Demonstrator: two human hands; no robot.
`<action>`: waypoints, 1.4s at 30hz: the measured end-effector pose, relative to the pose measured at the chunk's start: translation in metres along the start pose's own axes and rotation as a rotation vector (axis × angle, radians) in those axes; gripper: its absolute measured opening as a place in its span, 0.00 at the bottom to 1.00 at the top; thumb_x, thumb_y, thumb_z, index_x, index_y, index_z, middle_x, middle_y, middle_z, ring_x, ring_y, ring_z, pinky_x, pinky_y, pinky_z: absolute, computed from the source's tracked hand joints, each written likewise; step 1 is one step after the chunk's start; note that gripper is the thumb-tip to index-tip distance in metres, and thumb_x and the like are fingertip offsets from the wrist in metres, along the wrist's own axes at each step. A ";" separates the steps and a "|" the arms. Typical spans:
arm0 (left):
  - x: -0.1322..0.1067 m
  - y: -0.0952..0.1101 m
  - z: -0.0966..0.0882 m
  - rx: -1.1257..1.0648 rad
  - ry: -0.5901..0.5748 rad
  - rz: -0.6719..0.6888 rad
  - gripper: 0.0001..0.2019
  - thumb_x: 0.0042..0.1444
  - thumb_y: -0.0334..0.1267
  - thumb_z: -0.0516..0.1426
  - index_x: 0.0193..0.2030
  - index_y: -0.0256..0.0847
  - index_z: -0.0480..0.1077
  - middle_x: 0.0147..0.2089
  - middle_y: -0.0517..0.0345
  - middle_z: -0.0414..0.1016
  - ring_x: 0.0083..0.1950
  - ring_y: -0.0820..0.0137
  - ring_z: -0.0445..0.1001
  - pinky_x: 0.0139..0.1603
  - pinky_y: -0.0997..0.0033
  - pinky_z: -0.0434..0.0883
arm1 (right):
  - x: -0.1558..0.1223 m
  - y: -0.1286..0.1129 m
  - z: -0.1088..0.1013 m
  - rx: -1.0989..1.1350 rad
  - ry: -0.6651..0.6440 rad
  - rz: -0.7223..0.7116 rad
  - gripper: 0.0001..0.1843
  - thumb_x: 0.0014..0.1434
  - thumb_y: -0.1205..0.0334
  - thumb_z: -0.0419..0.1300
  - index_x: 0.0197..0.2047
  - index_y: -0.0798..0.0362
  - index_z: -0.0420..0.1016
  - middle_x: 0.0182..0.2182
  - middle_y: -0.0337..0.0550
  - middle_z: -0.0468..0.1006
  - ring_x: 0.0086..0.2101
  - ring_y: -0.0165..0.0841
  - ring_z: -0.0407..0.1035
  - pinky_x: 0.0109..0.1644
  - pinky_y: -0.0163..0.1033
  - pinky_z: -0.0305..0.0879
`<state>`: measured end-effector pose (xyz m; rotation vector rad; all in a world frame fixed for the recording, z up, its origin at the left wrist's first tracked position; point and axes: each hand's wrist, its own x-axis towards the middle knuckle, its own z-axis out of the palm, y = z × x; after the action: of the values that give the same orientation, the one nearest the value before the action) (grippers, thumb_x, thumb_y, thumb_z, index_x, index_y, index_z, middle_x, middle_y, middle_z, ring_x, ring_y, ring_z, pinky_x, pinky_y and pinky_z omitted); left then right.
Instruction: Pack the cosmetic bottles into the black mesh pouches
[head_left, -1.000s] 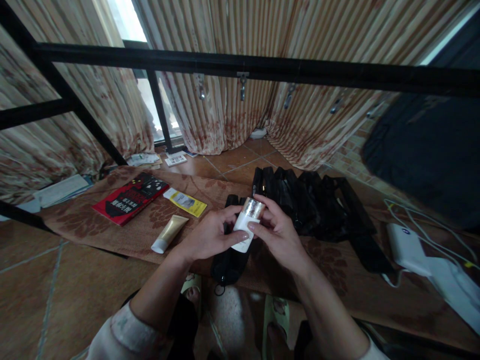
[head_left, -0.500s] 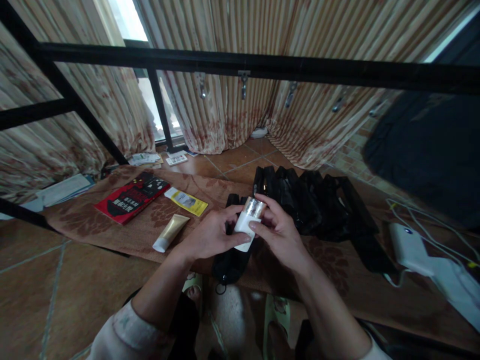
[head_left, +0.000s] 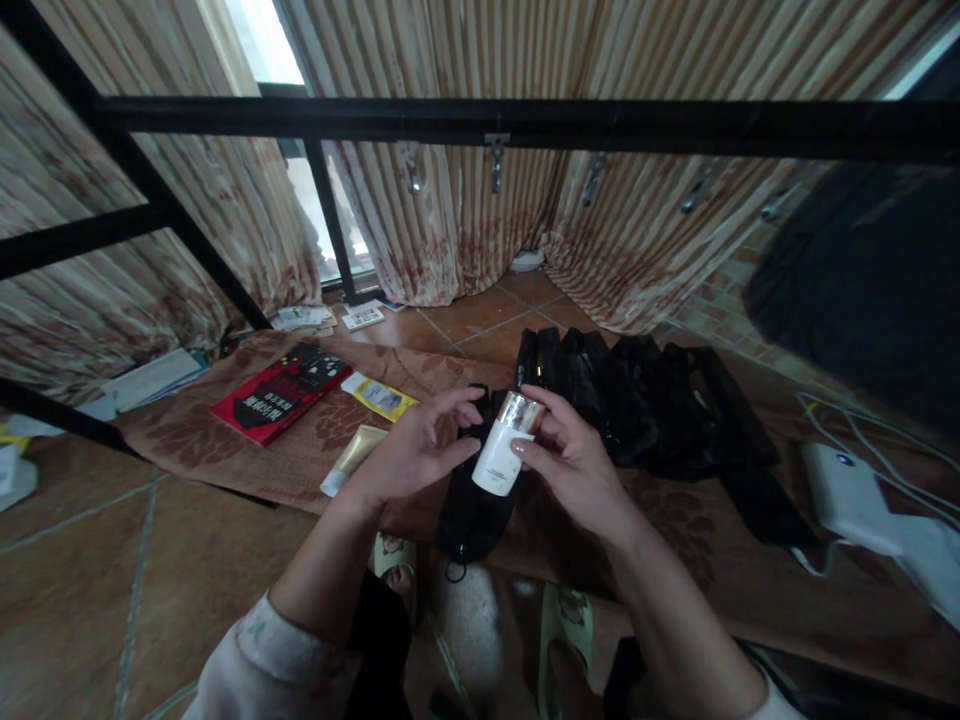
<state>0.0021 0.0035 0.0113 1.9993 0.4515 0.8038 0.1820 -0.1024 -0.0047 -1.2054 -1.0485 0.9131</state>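
Note:
A white bottle [head_left: 501, 460] with a shiny rose-gold cap is held by my right hand [head_left: 574, 460], its thumb across the front and its fingers behind. To the left of the bottle, my left hand [head_left: 424, 445] is open, fingers and thumb apart, with nothing in it. Beneath the bottle lies a narrow black zip pouch [head_left: 466, 525] with a ring at its near end. A gold tube [head_left: 352, 462] with a white cap lies partly behind my left hand. Beyond it is a yellow and white tube [head_left: 379, 395].
A red and black book [head_left: 281, 392] lies on the brown patterned cloth [head_left: 180, 425] at the left. Black folded bags [head_left: 637, 400] sit at the right, beside a white device [head_left: 847, 495] with cables. A dark metal bar [head_left: 480, 125] crosses ahead.
My left hand has let go of the bottle and drawn back to the left, its fingers spreading. My right hand keeps hold of the bottle. The view has shifted slightly.

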 end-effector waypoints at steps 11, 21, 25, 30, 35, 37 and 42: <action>-0.006 -0.025 -0.001 -0.039 -0.287 -0.253 0.49 0.45 0.41 0.69 0.70 0.40 0.49 0.60 0.44 0.70 0.58 0.56 0.71 0.58 0.55 0.69 | 0.000 -0.001 -0.002 -0.036 0.003 0.021 0.32 0.52 0.64 0.66 0.60 0.48 0.65 0.45 0.43 0.82 0.41 0.37 0.76 0.41 0.41 0.70; -0.007 -0.015 -0.014 0.244 -0.392 -0.207 0.42 0.48 0.28 0.58 0.72 0.39 0.50 0.67 0.45 0.64 0.65 0.55 0.66 0.65 0.53 0.64 | 0.000 0.001 -0.010 -0.100 -0.023 0.051 0.31 0.53 0.64 0.65 0.60 0.47 0.65 0.47 0.44 0.80 0.44 0.38 0.75 0.43 0.41 0.70; -0.006 -0.013 -0.012 0.276 -0.437 -0.198 0.38 0.52 0.30 0.56 0.71 0.39 0.52 0.68 0.46 0.64 0.66 0.56 0.66 0.66 0.53 0.63 | 0.001 0.002 -0.010 -0.108 -0.032 0.036 0.30 0.53 0.65 0.64 0.59 0.48 0.66 0.48 0.44 0.80 0.44 0.38 0.75 0.45 0.43 0.70; -0.006 -0.011 -0.010 0.316 -0.440 -0.189 0.36 0.55 0.32 0.56 0.71 0.41 0.52 0.68 0.47 0.65 0.65 0.57 0.67 0.66 0.54 0.65 | 0.001 0.002 -0.007 -0.103 -0.028 0.020 0.30 0.52 0.66 0.64 0.59 0.48 0.66 0.45 0.42 0.81 0.43 0.37 0.75 0.47 0.43 0.70; -0.005 -0.012 -0.009 0.359 -0.469 -0.191 0.33 0.58 0.35 0.55 0.70 0.41 0.52 0.67 0.48 0.66 0.66 0.58 0.67 0.67 0.54 0.62 | 0.002 0.001 -0.006 -0.103 -0.028 0.001 0.30 0.51 0.66 0.64 0.58 0.49 0.67 0.46 0.43 0.81 0.44 0.38 0.75 0.47 0.43 0.70; -0.005 -0.011 -0.009 0.360 -0.478 -0.201 0.32 0.59 0.36 0.54 0.70 0.41 0.53 0.67 0.48 0.67 0.65 0.59 0.68 0.66 0.56 0.63 | 0.002 0.000 -0.006 -0.109 -0.031 -0.003 0.30 0.51 0.66 0.64 0.58 0.49 0.67 0.46 0.43 0.80 0.44 0.37 0.75 0.48 0.43 0.70; -0.004 -0.007 -0.009 0.357 -0.518 -0.209 0.27 0.60 0.37 0.53 0.67 0.42 0.57 0.59 0.52 0.74 0.58 0.61 0.73 0.60 0.60 0.67 | 0.002 -0.002 -0.005 -0.125 -0.028 -0.008 0.30 0.51 0.67 0.64 0.58 0.49 0.66 0.45 0.43 0.81 0.43 0.36 0.76 0.47 0.42 0.70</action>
<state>-0.0065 0.0106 0.0071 2.3362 0.5079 0.0605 0.1869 -0.1025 -0.0027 -1.2942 -1.1459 0.8708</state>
